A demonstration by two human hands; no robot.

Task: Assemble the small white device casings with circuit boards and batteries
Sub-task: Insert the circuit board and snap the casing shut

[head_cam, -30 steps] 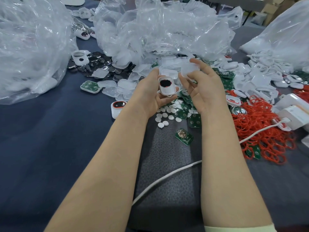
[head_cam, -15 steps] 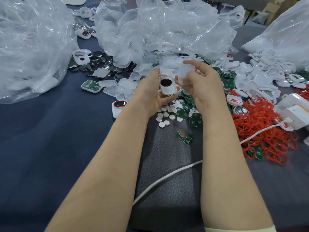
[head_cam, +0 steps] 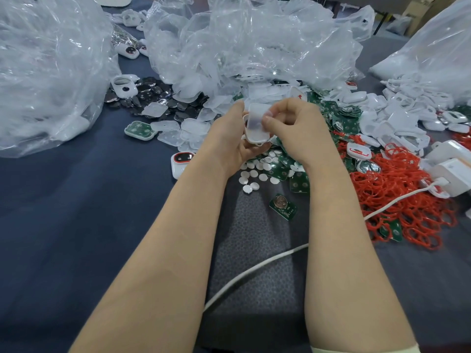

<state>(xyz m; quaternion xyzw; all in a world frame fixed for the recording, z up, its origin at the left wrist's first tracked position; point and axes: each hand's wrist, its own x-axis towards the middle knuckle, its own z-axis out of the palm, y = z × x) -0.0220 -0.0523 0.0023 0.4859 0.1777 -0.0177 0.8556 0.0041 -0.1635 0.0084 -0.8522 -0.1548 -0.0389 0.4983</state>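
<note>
A dark blue cloth-covered table (head_cam: 76, 200) carries a grey patterned mat (head_cam: 254, 238) in front of the person; heaps of crumpled clear plastic bags (head_cam: 242, 42) crowd its far side; a pile of red rubber rings (head_cam: 407, 200) lies to the right; brown cardboard boxes (head_cam: 418, 6) stand beyond the far right corner; a white cable (head_cam: 254, 271) crosses the mat. Above the table's middle the left hand (head_cam: 229, 138) curls its fingers round a small white rounded plastic casing (head_cam: 257, 141); the right hand (head_cam: 298, 128) pinches a translucent rounded-rectangle plastic cover (head_cam: 256, 115) between thumb and fingers, laid against the casing's face; the cover's long axis runs away from the person, its broad face towards the camera.
</note>
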